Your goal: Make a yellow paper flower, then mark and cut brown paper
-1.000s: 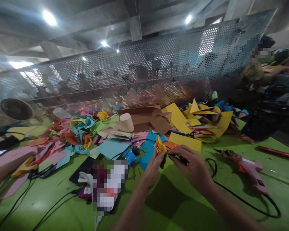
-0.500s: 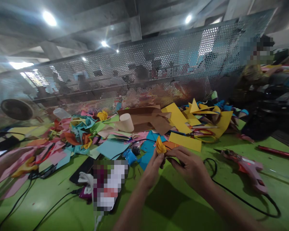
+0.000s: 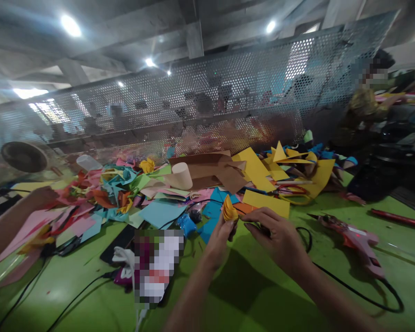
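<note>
In the head view, my left hand [image 3: 218, 242] is closed around the base of a yellow folded-paper piece [image 3: 229, 210], whose layered petals point upward. Just to its right is my right hand [image 3: 278, 235], with bent fingers and the thumb a little apart from the forefinger. Nothing shows between those fingertips, and a small gap parts them from the folded piece. A pink hot glue gun [image 3: 358, 242] lies on the green table [image 3: 263, 299], right of my right hand, its nozzle pointing left.
Paper sheets and scraps [image 3: 162, 213] in many colours cover the back. Among them are a beige roll [image 3: 181, 176] and yellow-handled scissors [image 3: 297, 196]. A power strip [image 3: 124, 274] with cords lies left, a red pen [image 3: 397, 218] right. Another person's hand [image 3: 43, 197] reaches in at far left.
My right hand has drawn slightly right, away from the yellow folded-paper piece. My left hand stays almost in place. At far left, the other person's hand has come into view over the scraps.
</note>
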`<control>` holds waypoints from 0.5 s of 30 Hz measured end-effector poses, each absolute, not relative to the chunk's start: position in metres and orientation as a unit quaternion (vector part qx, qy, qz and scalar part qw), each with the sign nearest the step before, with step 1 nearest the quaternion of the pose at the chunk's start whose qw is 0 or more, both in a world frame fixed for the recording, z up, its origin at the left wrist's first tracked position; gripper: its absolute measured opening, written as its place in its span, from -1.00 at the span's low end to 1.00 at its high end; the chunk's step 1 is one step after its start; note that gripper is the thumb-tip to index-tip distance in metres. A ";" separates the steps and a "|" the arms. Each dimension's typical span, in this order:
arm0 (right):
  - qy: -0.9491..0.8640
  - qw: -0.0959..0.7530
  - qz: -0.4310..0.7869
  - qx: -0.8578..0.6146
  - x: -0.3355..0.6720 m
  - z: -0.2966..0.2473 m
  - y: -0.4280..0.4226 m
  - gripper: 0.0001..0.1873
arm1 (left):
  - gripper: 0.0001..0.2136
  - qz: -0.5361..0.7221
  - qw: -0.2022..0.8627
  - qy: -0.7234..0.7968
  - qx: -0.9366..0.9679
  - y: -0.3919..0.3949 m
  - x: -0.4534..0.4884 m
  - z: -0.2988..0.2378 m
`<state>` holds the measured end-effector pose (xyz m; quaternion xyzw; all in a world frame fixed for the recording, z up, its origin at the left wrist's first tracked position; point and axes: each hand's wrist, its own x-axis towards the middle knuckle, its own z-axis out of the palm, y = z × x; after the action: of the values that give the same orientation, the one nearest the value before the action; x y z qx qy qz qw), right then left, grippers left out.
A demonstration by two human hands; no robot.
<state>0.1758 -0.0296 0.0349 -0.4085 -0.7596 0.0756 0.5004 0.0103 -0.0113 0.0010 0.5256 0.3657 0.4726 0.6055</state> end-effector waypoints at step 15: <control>-0.787 0.466 0.097 -0.392 0.175 0.032 -0.031 -0.80 | -0.58 0.476 0.612 0.346 0.528 -0.012 0.009 0.001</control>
<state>0.1752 -0.0312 0.0317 -0.3919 -0.7874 0.0966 0.4659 0.0091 -0.0123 0.0007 0.5277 0.3463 0.4763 0.6122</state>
